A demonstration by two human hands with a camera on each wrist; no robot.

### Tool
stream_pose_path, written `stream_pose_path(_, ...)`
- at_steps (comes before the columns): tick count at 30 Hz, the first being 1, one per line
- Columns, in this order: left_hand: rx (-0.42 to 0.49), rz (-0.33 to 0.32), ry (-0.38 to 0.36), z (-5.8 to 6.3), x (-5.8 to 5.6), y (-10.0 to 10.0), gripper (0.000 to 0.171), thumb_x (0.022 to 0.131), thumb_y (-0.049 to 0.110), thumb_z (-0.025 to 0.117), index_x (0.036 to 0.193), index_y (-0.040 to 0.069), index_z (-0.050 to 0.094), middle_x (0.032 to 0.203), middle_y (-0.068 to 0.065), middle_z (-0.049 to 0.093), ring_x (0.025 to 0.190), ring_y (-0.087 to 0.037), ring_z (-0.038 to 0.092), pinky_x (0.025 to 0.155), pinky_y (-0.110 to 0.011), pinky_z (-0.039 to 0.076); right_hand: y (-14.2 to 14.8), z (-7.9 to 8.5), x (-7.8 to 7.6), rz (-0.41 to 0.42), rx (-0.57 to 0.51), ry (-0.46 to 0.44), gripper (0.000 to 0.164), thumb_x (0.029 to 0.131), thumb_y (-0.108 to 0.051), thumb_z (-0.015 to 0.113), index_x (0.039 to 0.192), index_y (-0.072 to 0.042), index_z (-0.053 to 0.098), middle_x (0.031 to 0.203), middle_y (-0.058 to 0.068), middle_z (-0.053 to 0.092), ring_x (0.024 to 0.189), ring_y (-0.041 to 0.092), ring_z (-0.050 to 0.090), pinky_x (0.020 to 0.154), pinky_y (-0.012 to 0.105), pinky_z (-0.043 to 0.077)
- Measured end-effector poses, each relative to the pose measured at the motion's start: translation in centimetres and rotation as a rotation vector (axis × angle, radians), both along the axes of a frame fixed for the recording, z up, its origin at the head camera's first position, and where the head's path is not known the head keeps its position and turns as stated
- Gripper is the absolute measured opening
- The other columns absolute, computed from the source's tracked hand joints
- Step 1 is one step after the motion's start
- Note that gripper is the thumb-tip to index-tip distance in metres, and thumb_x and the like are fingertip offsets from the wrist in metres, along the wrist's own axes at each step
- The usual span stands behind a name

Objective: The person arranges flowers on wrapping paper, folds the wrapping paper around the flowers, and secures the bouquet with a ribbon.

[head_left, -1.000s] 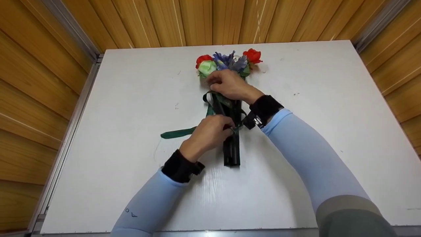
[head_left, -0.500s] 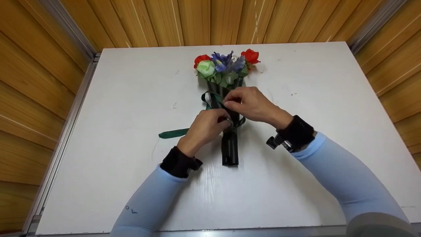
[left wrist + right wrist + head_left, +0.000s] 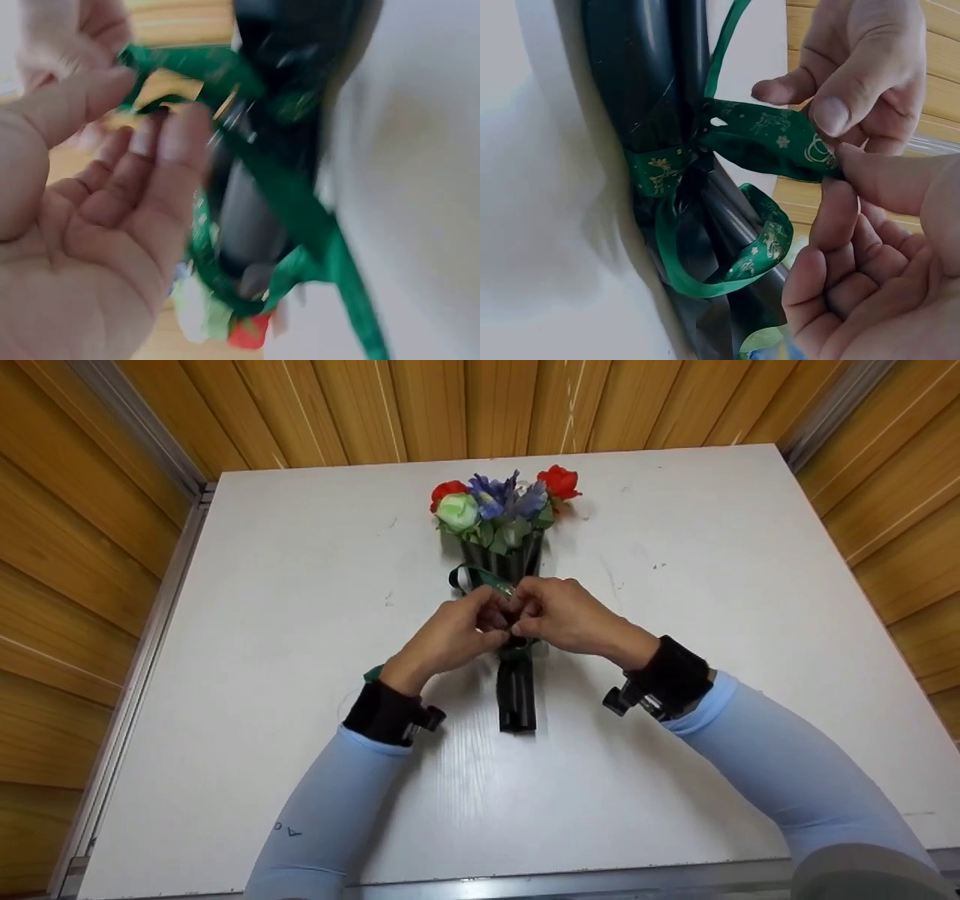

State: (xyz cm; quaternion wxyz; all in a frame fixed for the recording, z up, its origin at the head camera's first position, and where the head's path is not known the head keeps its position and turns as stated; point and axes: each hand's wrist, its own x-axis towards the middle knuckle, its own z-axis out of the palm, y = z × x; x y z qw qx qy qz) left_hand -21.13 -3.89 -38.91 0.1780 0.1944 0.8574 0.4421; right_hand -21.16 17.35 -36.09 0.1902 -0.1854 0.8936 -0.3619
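A bouquet (image 3: 517,694) in black wrapping lies on the white table, its red, blue and pale green flowers (image 3: 457,512) toward the far edge. Around its stem runs a green ribbon (image 3: 769,142) with gold and white print, tied at the middle. In the right wrist view, my right hand (image 3: 885,277) pinches the end of a ribbon loop between thumb and forefinger. Close by, my left hand (image 3: 97,217) has its thumb and forefinger apart at that loop, gripping nothing visible. Another loop (image 3: 765,247) hangs toward the flowers. From above, both hands cover the knot.
The white table (image 3: 300,585) extends around the bouquet on all sides. A loose ribbon tail (image 3: 373,673) shows beside my left wrist. Wood-patterned panels (image 3: 420,412) stand behind the table and at both sides.
My right hand has come down from below the flowers to the bouquet's middle. My left hand has turned and shifted up slightly, so both hands now meet over the knot.
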Motion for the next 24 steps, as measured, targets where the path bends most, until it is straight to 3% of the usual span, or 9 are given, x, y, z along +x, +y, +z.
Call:
stream_pose_path(3,-0.102,0.044,0.162,0.6,-1.4,-0.2,0.038,0.103,0.004,0.058,0.139,0.011,0.062,0.117,-0.01,0.071,0.105,-0.026,0.067,0.088,-0.04,0.054,0.1,0.1,0.1,0.004,0.019,0.021,0.022,0.097,-0.012,0.072,0.117,-0.004,0.073,0.092,0.007,0.075,0.078,0.019,0.066,0.069,0.032,0.049)
stream_pose_path(6,-0.289,0.084,0.326,0.8,-3.1,0.0,0.046,0.104,0.002,0.052,0.149,0.012,0.058,0.128,-0.019,0.064,0.113,-0.036,0.062,0.092,-0.046,0.053,0.2,0.2,0.2,0.012,0.032,0.049,0.018,0.097,-0.013,0.071,0.112,-0.007,0.077,0.092,0.006,0.076,0.077,0.019,0.065,0.07,0.033,0.048)
stream_pose_path(9,-0.473,0.066,0.413,0.4,-4.5,0.1,0.04,0.105,0.006,0.056,0.143,0.013,0.065,0.131,-0.022,0.061,0.115,-0.041,0.057,0.094,-0.049,0.053,0.3,0.0,0.4,0.019,0.031,0.083,0.013,0.098,-0.013,0.069,0.105,-0.01,0.08,0.091,0.004,0.076,0.077,0.017,0.063,0.071,0.033,0.047)
stream_pose_path(11,-0.537,0.061,0.429,0.1,-5.1,0.1,0.03,0.104,0.011,0.061,0.132,0.011,0.072,0.129,-0.021,0.062,0.114,-0.041,0.056,0.093,-0.048,0.053,0.3,-0.2,0.5,0.016,0.016,0.107,0.012,0.098,-0.012,0.069,0.102,-0.011,0.08,0.09,0.004,0.076,0.077,0.017,0.061,0.071,0.033,0.046)
stream_pose_path(14,-0.549,0.064,0.425,-0.1,-5.5,-0.3,0.018,0.104,0.016,0.064,0.114,0.006,0.074,0.123,-0.019,0.065,0.112,-0.04,0.056,0.094,-0.047,0.051,0.3,-0.3,0.6,-0.004,-0.023,0.125,0.011,0.099,-0.013,0.067,0.099,-0.011,0.078,0.088,0.003,0.073,0.077,0.017,0.06,0.072,0.033,0.046)
stream_pose_path(20,-0.455,-0.035,0.287,0.4,-5.0,-1.3,0.02,0.109,0.018,0.05,0.117,0.002,0.059,0.102,-0.019,0.069,0.101,-0.037,0.067,0.086,-0.047,0.054,0.3,-0.3,0.4,-0.094,-0.097,0.138,0.008,0.096,-0.011,0.066,0.095,-0.009,0.074,0.086,0.003,0.071,0.078,0.017,0.062,0.07,0.031,0.048)
stream_pose_path(24,-0.494,-0.065,0.302,0.2,-4.2,-2.2,0.019,0.11,0.018,0.05,0.114,0.002,0.059,0.095,-0.019,0.07,0.092,-0.037,0.071,0.078,-0.049,0.056,0.3,-0.5,0.3,-0.175,-0.134,0.133,0.008,0.095,-0.012,0.066,0.094,-0.01,0.074,0.083,0.003,0.07,0.077,0.017,0.062,0.07,0.031,0.048)
